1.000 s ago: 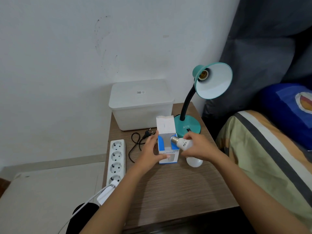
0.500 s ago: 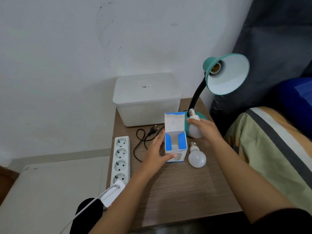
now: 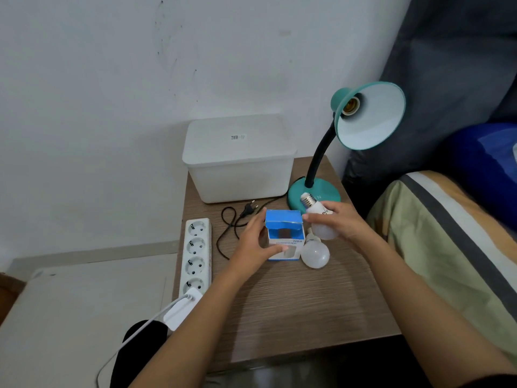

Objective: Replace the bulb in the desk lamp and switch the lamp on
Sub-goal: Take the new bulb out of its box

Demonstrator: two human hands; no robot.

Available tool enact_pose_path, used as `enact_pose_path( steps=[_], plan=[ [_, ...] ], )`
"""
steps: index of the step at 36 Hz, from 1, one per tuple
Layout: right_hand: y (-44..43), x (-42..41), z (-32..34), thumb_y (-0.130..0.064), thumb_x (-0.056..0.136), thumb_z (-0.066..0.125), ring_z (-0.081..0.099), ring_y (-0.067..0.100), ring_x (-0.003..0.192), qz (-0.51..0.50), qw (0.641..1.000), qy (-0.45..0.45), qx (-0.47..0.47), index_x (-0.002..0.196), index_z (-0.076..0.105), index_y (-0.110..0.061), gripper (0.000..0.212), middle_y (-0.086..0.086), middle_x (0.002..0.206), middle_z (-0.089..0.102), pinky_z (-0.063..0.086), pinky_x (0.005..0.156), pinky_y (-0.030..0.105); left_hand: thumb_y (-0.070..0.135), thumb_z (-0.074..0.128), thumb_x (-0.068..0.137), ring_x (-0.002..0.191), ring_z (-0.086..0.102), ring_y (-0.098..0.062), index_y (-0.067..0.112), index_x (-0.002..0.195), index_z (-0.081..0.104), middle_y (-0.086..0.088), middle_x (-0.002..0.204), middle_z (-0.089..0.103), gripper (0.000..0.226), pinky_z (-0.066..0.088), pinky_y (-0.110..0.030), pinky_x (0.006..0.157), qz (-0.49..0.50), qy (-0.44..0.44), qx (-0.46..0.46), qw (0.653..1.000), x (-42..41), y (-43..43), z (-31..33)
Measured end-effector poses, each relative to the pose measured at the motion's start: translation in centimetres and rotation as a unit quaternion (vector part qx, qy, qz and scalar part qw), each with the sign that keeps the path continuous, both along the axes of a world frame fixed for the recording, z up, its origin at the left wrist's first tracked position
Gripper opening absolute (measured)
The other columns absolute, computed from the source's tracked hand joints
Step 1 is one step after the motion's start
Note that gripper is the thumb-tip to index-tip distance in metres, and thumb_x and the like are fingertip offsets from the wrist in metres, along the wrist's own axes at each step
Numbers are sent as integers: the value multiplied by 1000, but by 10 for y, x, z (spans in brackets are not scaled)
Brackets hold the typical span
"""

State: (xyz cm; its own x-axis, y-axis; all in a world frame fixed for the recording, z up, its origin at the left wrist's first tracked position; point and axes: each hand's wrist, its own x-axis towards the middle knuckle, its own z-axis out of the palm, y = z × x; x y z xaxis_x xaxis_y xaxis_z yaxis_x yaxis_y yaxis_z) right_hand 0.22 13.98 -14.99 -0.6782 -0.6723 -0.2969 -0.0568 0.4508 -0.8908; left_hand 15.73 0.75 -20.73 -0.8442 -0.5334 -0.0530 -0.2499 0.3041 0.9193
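You get one readable word: "HUMIDIFIER", upside down on the blue box (image 3: 285,247). The sticker (image 3: 238,137) on the white bin (image 3: 237,177) and the print on the bulb (image 3: 321,222) are illegible.

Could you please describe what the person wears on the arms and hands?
The left forearm and right forearm are unsleeved; the left hand and right hand show no gloves, rings or watch. A dark sleeve edge seems to show high on the right arm.

A white lidded box (image 3: 239,163) stands at the table's (image 3: 293,309) far edge; a white adapter (image 3: 183,306) lies at its left edge.
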Motion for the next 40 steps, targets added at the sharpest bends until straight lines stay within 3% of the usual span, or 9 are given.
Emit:
enact_pose_path(
  steps=[8,15,21,23,29,34,40],
  plan=[
    [6,17,2,-25,70,80,56,7,74,26,993,112,21,102,67,-20,35,-4,86,63,45,59,19,22,80,71,135,32,-8,21,146,24,2,152,26,93,31,-21,103,-3,-16,-1,1000,-1,0,3],
    [3,24,-6,-25,66,82,58,12,89,36,971,234,17,106,69,-17,43,1,101,66,41,66,14,22,79,72,122,30,3,21,146,24,2,152,27,92,30,-17,99,-7,-21,-17,1000,-2,1,5],
    [1,29,-8,-24,67,81,56,10,87,33,969,244,24,110,68,-16,45,-2,97,63,42,66,13,19,78,73,127,32,0,21,145,25,1,151,29,90,32,-15,98,0,-17,-13,1000,-2,2,4],
    [0,28,-8,-27,68,80,56,10,88,37,968,247,33,110,68,-17,45,-3,98,63,44,68,16,19,78,73,130,33,-4,21,145,24,1,151,29,90,33,-14,97,-2,-19,-15,1000,-2,2,4],
    [-12,32,-1,-34,67,79,58,14,91,38,959,270,80,104,69,-22,40,-2,98,64,52,73,33,20,76,76,119,29,7,21,147,21,3,151,28,89,30,-12,95,-14,-28,-38,999,-1,3,7],
    [-23,37,8,-40,67,78,57,10,81,49,948,287,131,100,68,-24,38,-6,86,62,42,57,25,19,76,76,119,32,4,20,147,21,2,151,29,89,32,-15,96,-14,-33,-41,999,-1,3,8],
    [-27,40,14,-41,67,78,59,13,85,47,938,298,171,101,67,-27,39,-7,85,58,43,62,28,19,76,75,125,37,-4,19,146,22,-1,150,31,90,34,-18,97,-9,-36,-45,998,-3,3,7]
  ],
)
